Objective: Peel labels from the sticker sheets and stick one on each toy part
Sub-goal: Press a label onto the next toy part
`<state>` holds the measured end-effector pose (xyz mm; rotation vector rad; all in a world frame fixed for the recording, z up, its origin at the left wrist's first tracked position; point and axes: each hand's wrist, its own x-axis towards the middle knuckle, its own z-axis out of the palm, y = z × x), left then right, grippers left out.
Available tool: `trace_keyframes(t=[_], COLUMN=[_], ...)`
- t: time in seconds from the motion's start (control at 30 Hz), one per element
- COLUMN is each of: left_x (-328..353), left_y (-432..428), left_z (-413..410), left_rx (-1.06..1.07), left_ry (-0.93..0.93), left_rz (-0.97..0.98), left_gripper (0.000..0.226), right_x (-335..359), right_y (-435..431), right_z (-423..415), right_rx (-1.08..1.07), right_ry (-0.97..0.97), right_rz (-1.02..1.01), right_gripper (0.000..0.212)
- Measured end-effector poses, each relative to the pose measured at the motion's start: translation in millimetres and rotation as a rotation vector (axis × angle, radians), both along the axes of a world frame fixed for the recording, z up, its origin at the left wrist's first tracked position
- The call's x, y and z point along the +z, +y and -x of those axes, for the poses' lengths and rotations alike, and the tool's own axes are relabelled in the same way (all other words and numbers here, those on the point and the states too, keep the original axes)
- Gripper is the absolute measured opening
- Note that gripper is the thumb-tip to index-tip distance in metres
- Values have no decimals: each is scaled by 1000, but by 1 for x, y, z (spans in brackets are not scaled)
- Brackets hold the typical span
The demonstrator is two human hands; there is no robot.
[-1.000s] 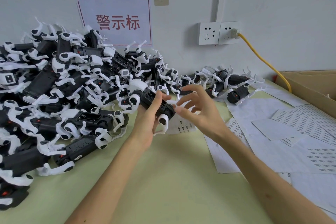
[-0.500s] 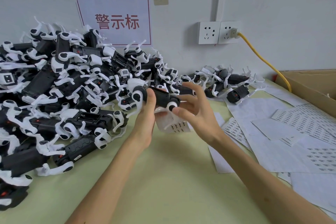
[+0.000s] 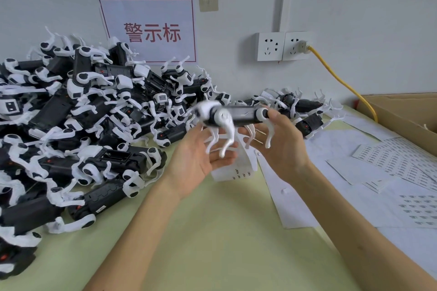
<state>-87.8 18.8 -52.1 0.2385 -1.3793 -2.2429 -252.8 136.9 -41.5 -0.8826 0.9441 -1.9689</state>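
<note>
The toy part (image 3: 238, 114) was smooth black and white plastic; sticker sheets (image 3: 390, 160) were matt white paper, the table (image 3: 212, 243) matt green, the box (image 3: 402, 111) plain cardboard.

"What did the hands have?"

"A black-and-white toy robot dog (image 3: 238, 116), held level above the worktop (image 3: 212, 231). The right hand (image 3: 281, 146) gripped its rear end, thumb on top. The left hand (image 3: 201, 156) lay palm-up under the dangling white legs, fingers loosely spread. The head end was blurred."

"And around it?"

"On the left sat a big pile (image 3: 82, 125) of the same toys. On the right, sticker sheets (image 3: 402, 165) covered the worktop beside a cardboard box (image 3: 406, 111). A yellow cable (image 3: 343, 80) ran from the wall socket (image 3: 282, 46)."
</note>
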Motion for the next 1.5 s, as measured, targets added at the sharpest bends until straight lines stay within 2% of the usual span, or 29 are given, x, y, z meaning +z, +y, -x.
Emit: trace_keyframes(t=[0.07,0.13,0.27,0.37,0.47,0.63,0.73,0.8,0.9,0.97,1.17,1.5], left_x=[0,-2,-4,-9,-14,-11,-13,-13,-13,-14,-17,-19], left_y=[2,4,9,14,15,6,3,4,6,8,8,13], left_z=[-3,-3,3,4,7,7,7,7,8,8,9,14], left_rx=[-126,-201,-256,-303,-243,-85,38,99,150,155,191,248], left_ry=[-25,-69,-105,-143,-153,-34,-27,-61,-105,-118,-162,-165], left_rz=[-24,-19,32,89,101,-5,55,112,213,262,353,426], left_gripper=[69,72,51,45,40,45,42,36,41,43,41,39], right_x=[0,-1,-2,-3,-4,-6,-5,-3,-3,-4,-5,-10], right_y=[-2,-4,-4,-5,-6,-7,-5,-3,-3,-4,-4,-8], right_z=[-3,-4,-2,-4,-7,-1,6,7,1,-5,-10,-7], right_rx=[-33,-48,-56,-92,-156,-362,-406,-321,-205,-172,-170,-194], right_ry=[42,53,85,161,265,264,258,272,420,492,497,603], right_rz=[-34,-40,-34,-90,-125,-201,-190,-150,-122,-129,-135,-153], right_gripper=[56,56,51,60,66,18,8,13,24,23,12,12])
